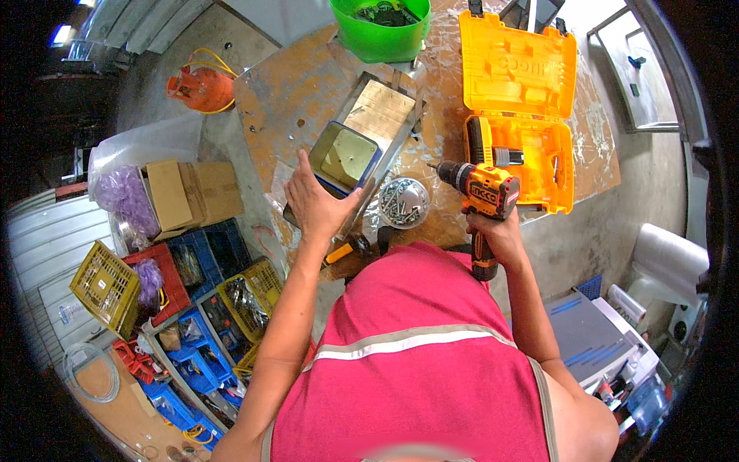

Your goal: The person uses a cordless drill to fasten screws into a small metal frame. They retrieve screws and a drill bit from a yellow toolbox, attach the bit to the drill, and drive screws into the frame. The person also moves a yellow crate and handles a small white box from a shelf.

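Scuffed wooden worktop [308, 100] in a cluttered workshop: the right hand [496, 235] is wrapped around the grip of a yellow cordless drill [481, 200], bit pointing left toward a clear dish of screws [403, 203]. The left hand [315, 204] lies open and flat on a blue-edged metal tray [348, 158] — an open yellow drill case [519, 115] sits just behind, a green tub [381, 31] at the far edge.

The person stood over a worn wooden workbench [308, 92]. The right hand [496, 235] gripped a yellow cordless drill [483, 196], its bit pointing left toward a round dish of screws [403, 202]. The left hand [317, 202] rested on the near edge of a blue-rimmed metal box [348, 156] lying against a flat metal tray [379, 114]. Behind the drill an open yellow tool case [519, 100] lay on the bench, a green plastic tub [380, 29] stood at the far edge, and coloured crates [192, 285] sat on the floor to the left.
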The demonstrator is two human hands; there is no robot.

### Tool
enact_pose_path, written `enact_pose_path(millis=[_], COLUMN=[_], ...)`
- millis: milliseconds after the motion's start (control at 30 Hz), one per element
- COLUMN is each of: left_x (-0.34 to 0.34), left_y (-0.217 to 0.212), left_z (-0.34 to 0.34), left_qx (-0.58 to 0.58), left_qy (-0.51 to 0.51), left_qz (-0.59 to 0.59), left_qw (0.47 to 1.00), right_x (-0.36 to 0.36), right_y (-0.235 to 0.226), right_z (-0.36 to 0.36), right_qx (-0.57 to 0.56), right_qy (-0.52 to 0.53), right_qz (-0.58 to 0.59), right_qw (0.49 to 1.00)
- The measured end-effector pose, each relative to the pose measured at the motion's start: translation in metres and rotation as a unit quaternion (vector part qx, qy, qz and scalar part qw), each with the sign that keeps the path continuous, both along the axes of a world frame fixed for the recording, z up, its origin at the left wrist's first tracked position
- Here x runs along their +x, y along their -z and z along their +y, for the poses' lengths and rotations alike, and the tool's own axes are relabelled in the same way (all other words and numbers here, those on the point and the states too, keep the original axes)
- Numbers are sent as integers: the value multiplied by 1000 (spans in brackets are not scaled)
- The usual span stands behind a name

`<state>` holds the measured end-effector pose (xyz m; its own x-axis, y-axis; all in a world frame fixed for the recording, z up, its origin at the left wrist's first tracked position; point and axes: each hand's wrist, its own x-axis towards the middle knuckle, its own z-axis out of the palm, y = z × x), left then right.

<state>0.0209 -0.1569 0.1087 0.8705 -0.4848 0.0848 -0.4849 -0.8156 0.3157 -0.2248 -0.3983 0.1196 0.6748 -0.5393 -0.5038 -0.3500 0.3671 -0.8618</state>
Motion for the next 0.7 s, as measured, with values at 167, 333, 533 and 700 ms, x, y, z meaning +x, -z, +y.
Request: enact_pose_path(millis=[167,333,533,700], left_x=[-1,0,2,0], left_y=[-5,-5,-3,-4], left_z=[-1,-2,0,-1], left_qx=[-5,3,28,36], left_qy=[8,9,8,4], left_qz=[-19,-13,5,7], left_qw=[1000,1000,1000,999], right_x=[0,-1,-4,-5], right_y=[2,5,7,8], right_z=[-1,-2,-2,-2], right_qx=[10,19,23,22], right_qy=[2,18,23,17], right_qz=[-10,-11,-12,-6], right_qw=[1000,1000,999,1000])
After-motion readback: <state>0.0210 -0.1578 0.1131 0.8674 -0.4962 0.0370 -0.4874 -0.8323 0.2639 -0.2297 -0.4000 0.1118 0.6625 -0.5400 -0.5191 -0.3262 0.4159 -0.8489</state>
